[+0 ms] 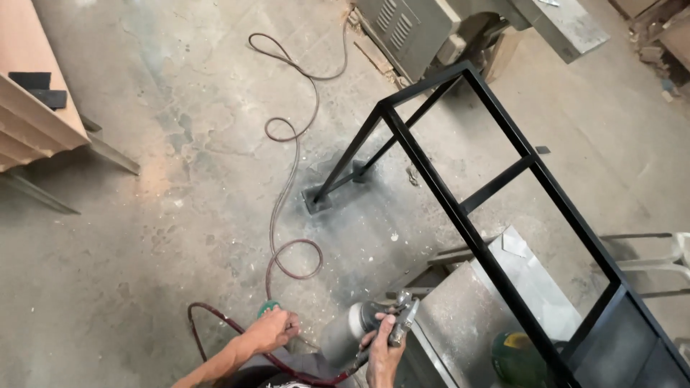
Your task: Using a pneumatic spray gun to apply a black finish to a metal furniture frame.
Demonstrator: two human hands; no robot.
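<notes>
My right hand (384, 353) has a closed grip on the spray gun (392, 322), near the black frame (496, 215); my left (273, 329) clutches the red hose (215, 327) with something green. I judge painting underway; next, aim at the frame's near rail

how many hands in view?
2. Left hand at bottom centre, on the red air hose. Right hand beside it, gripping the spray gun. No others show.

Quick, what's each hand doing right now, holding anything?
Left hand: closed around the reddish air hose, beside a small green object.
Right hand: closed on the spray gun, by its metal cup.
</notes>
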